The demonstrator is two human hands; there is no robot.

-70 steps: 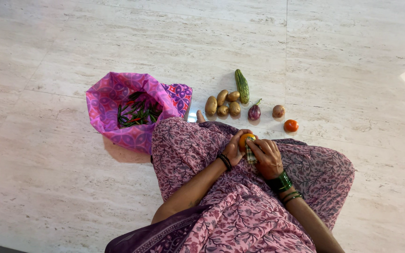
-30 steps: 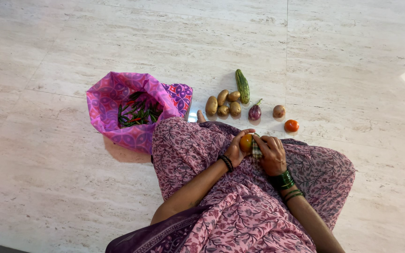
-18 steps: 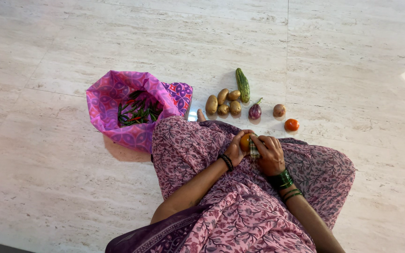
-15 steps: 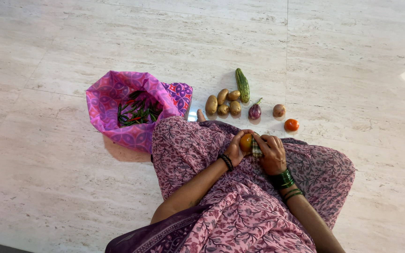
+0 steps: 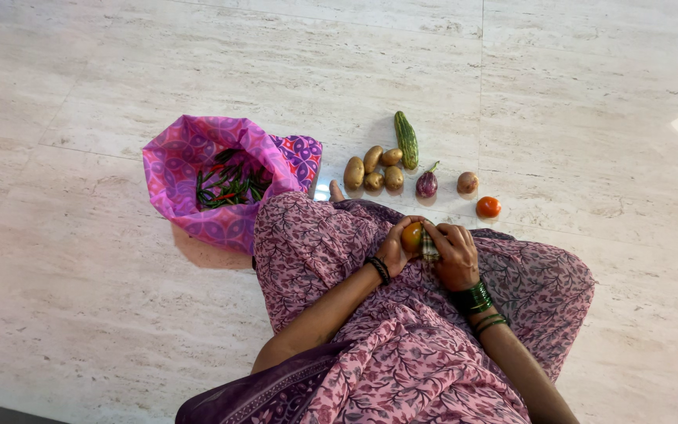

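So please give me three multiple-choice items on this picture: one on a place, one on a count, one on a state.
1. Where does the pink bag lie?
A. on the floor at the person's left
B. on the lap
C. behind the cucumber

2. How many potatoes lie in the cluster beside the cucumber?
A. two
B. five
C. nine

3. What is the state of the orange tomato over the lap?
A. lying free on the floor
B. held in the left hand, with the right hand against it
C. inside the bag

Answers:
1 A, the bag sits on the pale floor left of the knee.
2 B, five brown ones lie close together.
3 B, the left fingers wrap it and the right hand, with a small checked thing, meets it.
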